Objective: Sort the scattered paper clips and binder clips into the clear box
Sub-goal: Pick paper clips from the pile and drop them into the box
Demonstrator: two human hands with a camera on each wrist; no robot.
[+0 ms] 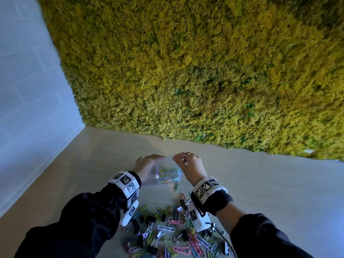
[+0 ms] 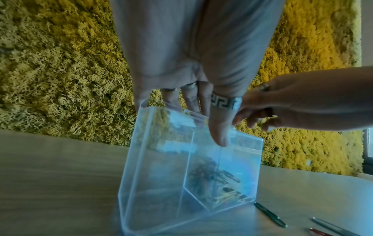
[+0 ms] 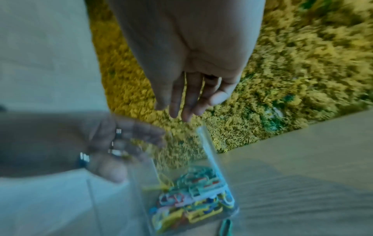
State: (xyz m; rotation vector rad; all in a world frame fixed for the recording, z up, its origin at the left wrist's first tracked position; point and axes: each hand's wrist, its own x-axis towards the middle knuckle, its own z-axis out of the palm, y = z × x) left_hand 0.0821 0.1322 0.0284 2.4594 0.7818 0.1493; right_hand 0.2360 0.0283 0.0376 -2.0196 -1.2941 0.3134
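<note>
The clear box (image 1: 157, 170) stands on the table, its right compartment holding several coloured paper clips (image 1: 169, 174). My left hand (image 1: 147, 163) holds the box by its top. In the left wrist view the thumb (image 2: 220, 127) hangs over the near side and the fingers reach behind the far wall of the box (image 2: 153, 159). My right hand (image 1: 186, 162) hovers just right of the box (image 3: 207, 143) with relaxed fingers (image 3: 186, 108) and nothing visible in them. The scattered pile of paper clips and black binder clips (image 1: 167, 229) lies near me, between my forearms.
One green paper clip (image 1: 176, 187) lies alone just in front of the box. A yellow-green moss wall (image 1: 204, 71) rises at the table's far edge, and a white wall (image 1: 28, 90) closes the left side. Bare wooden table (image 1: 270, 183) stretches to the right.
</note>
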